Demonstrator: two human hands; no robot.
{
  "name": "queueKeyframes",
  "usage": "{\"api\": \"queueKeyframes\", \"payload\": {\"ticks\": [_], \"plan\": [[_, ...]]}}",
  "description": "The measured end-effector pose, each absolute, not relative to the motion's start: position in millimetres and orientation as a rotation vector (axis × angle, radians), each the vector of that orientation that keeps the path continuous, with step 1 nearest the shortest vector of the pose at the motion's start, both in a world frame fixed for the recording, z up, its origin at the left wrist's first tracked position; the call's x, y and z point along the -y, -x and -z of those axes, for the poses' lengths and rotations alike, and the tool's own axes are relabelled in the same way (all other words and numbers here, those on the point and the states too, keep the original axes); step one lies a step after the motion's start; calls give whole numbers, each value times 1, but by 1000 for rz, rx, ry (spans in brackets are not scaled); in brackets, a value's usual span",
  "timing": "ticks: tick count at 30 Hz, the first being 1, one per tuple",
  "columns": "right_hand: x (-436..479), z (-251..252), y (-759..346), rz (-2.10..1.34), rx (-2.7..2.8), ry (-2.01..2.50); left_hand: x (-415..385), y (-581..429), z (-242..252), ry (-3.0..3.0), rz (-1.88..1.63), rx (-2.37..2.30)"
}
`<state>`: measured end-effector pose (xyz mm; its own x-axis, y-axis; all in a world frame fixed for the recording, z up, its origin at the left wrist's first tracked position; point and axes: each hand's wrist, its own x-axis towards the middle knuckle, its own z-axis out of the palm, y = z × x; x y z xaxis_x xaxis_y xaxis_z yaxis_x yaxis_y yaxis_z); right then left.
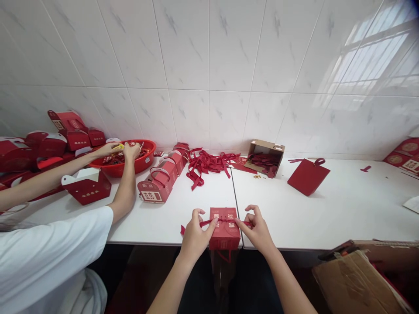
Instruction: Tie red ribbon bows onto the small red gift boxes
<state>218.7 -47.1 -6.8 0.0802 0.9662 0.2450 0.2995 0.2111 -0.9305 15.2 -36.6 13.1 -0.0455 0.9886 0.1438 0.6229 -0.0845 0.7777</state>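
Observation:
A red gift box (224,239) with pale lettering stands at the table's front edge before me. Across its top runs a dark red ribbon (225,220), crossed or knotted at the middle. My left hand (198,229) pinches the ribbon on the left, its tail hanging out past the fingers. On the other side my right hand (255,224) grips the ribbon between thumb and fingers. Both thumbs rest close to the lid. Beyond the box lies a tangled pile of red ribbons (209,163).
At left, a co-worker's hands reach into a red basin (144,162) of small packets, beside an open red box (90,186). Several boxes (160,179) form a row. A cardboard box (266,152), a red bag (308,176) and a large carton (356,279) are rightward.

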Motion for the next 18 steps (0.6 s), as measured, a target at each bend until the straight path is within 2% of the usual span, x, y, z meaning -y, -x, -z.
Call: {"api": "queueKeyframes", "payload": {"ticks": [9, 13, 16, 18], "plan": [[60, -10, -244, -715, 1812, 1226, 22, 5, -10, -1768, -981, -1520], [63, -9, -238, -511, 1875, 1321, 7, 20, -22, -1684, -601, -1347], [57, -2, -226, -273, 1685, 1426, -1, 27, -35, -1623, -266, -1145], [54, -1, -218, -228, 1553, 1414, -2, 28, -42, -1556, -195, -984]]}}
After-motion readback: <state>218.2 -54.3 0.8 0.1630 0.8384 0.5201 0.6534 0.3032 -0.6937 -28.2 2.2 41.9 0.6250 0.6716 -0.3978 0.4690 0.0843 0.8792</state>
